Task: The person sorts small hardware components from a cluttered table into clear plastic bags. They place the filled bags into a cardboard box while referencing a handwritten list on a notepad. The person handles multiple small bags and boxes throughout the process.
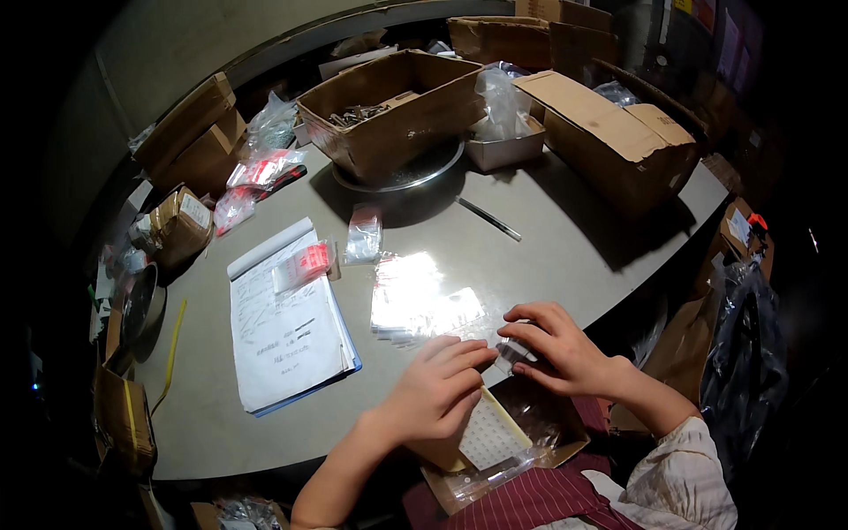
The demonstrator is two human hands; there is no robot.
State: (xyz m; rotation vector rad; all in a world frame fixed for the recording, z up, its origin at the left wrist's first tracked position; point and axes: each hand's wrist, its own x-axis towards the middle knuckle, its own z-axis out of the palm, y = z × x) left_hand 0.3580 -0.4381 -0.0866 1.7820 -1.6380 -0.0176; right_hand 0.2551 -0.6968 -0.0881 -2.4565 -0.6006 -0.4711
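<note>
At the table's near edge, my right hand is closed with curled fingers on a small clear plastic bag. My left hand comes in from the other side, its fingers drawn together and closed at the bag's left edge; its thumb side is partly hidden. Just beyond the left fingertips, a spread of flat clear bags shines under the lamp. Below both hands, a white dotted panel with a yellow edge leans in an open cardboard box, along with clear plastic film.
Left of the bags lies a clipboard with written sheets, a bundle of red-and-clear bags on it. A pen lies farther back. Behind stand a metal basin under a carton of metal parts and a large flapped carton.
</note>
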